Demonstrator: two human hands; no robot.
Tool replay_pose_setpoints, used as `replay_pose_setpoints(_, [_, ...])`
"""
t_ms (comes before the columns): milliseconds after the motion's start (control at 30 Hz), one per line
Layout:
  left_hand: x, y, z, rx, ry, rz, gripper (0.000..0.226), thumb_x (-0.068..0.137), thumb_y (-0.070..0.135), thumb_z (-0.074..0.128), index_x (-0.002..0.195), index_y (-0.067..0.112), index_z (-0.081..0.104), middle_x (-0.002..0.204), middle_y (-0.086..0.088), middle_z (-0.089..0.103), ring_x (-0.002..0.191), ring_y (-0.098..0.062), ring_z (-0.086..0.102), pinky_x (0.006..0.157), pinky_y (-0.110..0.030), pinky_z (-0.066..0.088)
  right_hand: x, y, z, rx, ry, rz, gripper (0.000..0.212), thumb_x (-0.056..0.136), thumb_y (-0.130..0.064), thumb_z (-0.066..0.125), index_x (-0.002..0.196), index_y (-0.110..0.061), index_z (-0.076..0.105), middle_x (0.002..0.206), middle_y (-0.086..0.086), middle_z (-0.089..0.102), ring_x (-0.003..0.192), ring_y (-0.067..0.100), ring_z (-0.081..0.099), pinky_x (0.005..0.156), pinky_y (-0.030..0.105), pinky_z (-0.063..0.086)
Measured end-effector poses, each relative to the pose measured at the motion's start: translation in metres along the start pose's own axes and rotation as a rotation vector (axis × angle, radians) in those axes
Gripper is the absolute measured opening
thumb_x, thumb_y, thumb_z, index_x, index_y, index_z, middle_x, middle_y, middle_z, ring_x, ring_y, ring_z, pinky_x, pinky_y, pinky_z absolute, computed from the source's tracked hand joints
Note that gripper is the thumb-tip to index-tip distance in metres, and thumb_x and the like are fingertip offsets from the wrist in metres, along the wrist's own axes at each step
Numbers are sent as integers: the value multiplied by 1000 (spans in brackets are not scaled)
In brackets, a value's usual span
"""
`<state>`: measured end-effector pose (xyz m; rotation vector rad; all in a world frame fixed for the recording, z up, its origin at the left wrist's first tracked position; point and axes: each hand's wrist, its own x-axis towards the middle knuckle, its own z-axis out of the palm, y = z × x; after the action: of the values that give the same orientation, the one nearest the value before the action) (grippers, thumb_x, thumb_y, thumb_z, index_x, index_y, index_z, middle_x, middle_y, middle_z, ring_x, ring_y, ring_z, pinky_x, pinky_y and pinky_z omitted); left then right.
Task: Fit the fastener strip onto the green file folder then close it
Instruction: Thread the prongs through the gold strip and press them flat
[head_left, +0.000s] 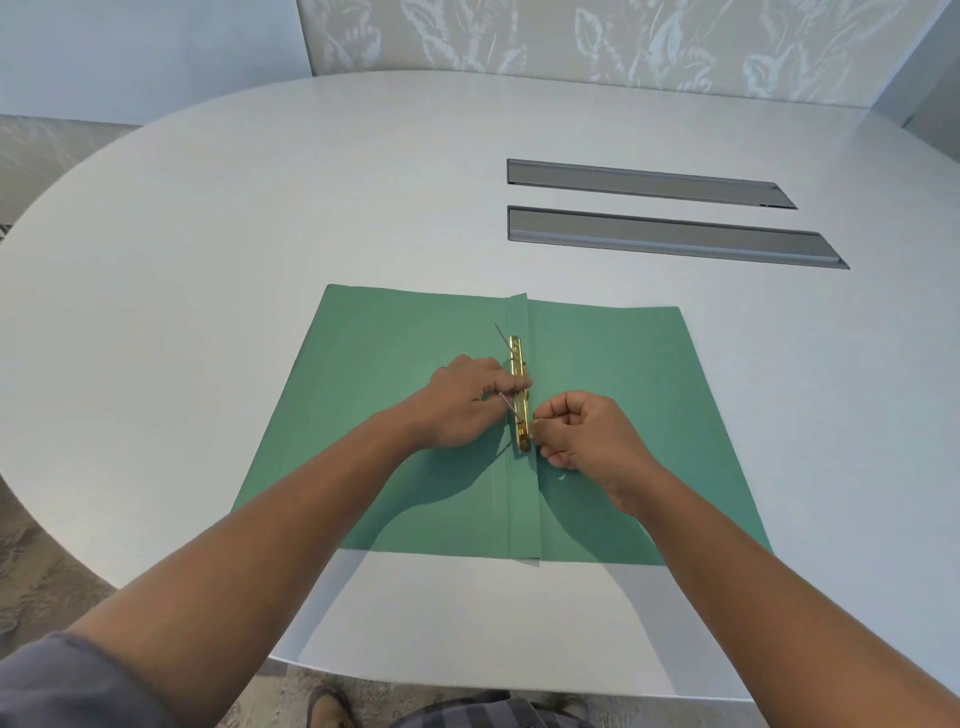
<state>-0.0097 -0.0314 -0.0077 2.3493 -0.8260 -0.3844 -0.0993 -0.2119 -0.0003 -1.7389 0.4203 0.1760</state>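
Note:
The green file folder (395, 364) lies open and flat on the white table, its spine fold running away from me down the middle. A gold metal fastener strip (517, 364) lies along that fold. My left hand (465, 402) rests on the left flap, its fingertips pinching the strip's middle, where a thin prong sticks out. A second prong juts up near the strip's far end. My right hand (587, 431) sits on the right flap with curled fingers, thumb and forefinger gripping the strip's near end.
Two long grey recessed slots (649, 184) (670, 236) are set into the white oval table (260, 234) beyond the folder to the right. The table's near edge curves just below the folder. A patterned seat back stands behind the table.

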Motion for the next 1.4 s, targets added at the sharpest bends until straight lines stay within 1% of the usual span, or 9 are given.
replay_pose_setpoints(200, [-3,-10,14,44,151,10,55,91,47,68,143,35,54,120,4,57,114,-21,47,103,-42,35,-1,2,0,-2,-10,-16,18,85,-10,77,99,-2,69,76,10,68,60,12,61,58,20,55])
replay_pose_setpoints(333, [-1,-17,21,163,145,43,51,95,51,60,143,36,54,129,2,52,118,-23,43,103,-40,30,-2,2,0,5,-18,-24,19,86,-11,77,102,-4,69,75,10,66,61,14,59,59,23,54])
replay_pose_setpoints(500, [0,-15,21,266,128,69,47,98,54,52,141,36,56,134,4,51,119,-25,43,104,-44,34,-2,4,-1,5,-31,-46,21,87,-10,75,106,-20,71,74,8,66,62,14,62,67,30,56])
replay_pose_setpoints(667, [2,-9,18,404,95,90,45,100,54,44,139,36,56,145,9,48,122,-26,43,99,-45,40,5,1,0,-8,-47,-26,22,95,-10,62,102,-29,71,72,4,70,55,8,66,58,22,58])
replay_pose_setpoints(800, [5,-5,18,427,93,74,42,98,55,43,134,38,58,157,11,41,134,-27,38,101,-47,34,13,-2,0,-284,-63,-139,27,95,-23,64,98,-49,65,63,0,64,53,13,62,54,32,55])
replay_pose_setpoints(933, [7,-9,16,340,66,46,38,95,56,48,130,46,59,159,16,38,142,-24,31,106,-49,28,19,-1,-3,-501,-45,-253,23,90,-33,68,96,-55,63,59,-4,59,55,15,54,61,40,52])
replay_pose_setpoints(1100, [14,-10,8,348,7,21,37,91,65,51,121,45,61,160,22,33,143,-24,30,107,-50,27,19,1,-6,-513,-93,-219,21,89,-26,68,105,-37,75,64,2,61,58,15,53,64,36,49])
replay_pose_setpoints(1267, [19,-7,2,404,-43,24,34,88,65,53,114,44,60,158,27,34,140,-24,33,103,-51,32,13,-4,-13,-126,-151,-71,26,87,-11,57,88,-25,80,75,2,68,57,14,55,51,23,47])
replay_pose_setpoints(1400, [22,-5,-1,401,-59,6,30,87,62,59,110,44,61,157,27,37,139,-22,34,103,-51,35,5,-7,-14,-119,-265,-145,24,82,-31,61,93,-17,76,78,2,72,61,11,59,53,21,48])
